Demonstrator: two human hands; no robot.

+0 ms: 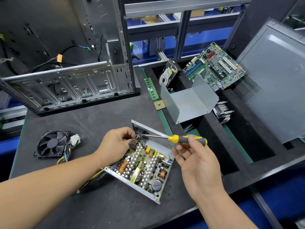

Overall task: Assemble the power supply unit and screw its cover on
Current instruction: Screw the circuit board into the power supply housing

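Observation:
The open power supply unit (143, 167) lies on the dark mat with its circuit board exposed and a perforated metal wall standing at its far side. My left hand (113, 144) pinches the small wire cluster at the unit's far left corner. My right hand (196, 162) holds a yellow-and-grey screwdriver (184, 139), whose shaft points left with its tip at that same wire cluster. The grey U-shaped metal cover (189, 103) stands apart at the back right, over the foam tray's edge. A black fan (52, 144) with a wire bundle lies to the left.
An open computer case (66, 86) stands at the back left. A black foam tray (231, 146) on the right holds a motherboard (216, 66), a hard drive (168, 73) and a heatsink (222, 111). A RAM stick (151, 90) and CPU (159, 104) lie nearby. A grey side panel (272, 80) leans far right.

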